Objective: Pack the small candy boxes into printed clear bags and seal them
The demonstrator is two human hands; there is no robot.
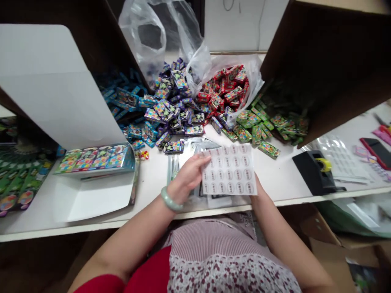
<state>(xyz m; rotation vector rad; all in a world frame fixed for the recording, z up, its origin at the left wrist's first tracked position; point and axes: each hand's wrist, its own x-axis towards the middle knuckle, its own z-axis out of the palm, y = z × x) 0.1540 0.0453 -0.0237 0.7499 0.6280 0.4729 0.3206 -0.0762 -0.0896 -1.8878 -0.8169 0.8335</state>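
Observation:
A sheet of round printed stickers (229, 169) is held up above the white table's front edge. My left hand (188, 175) grips its left edge between fingers and thumb. My right hand (259, 193) is mostly hidden behind the sheet's lower right side and appears to hold it there. Below the sheet lie clear plastic packets (189, 156). Heaps of small boxed sweets in blue (125, 99), purple (174, 110), red (222, 91) and green (253, 126) wrappers lie beyond my hands, out of reach of my fingers.
A black tape dispenser (314, 173) stands to the right, near a red-cased phone (376, 152). Open cardboard cartons (324, 61) flank the heaps. A white plastic bag (143, 36) lies at the back. An open display box (94, 160) sits at the left.

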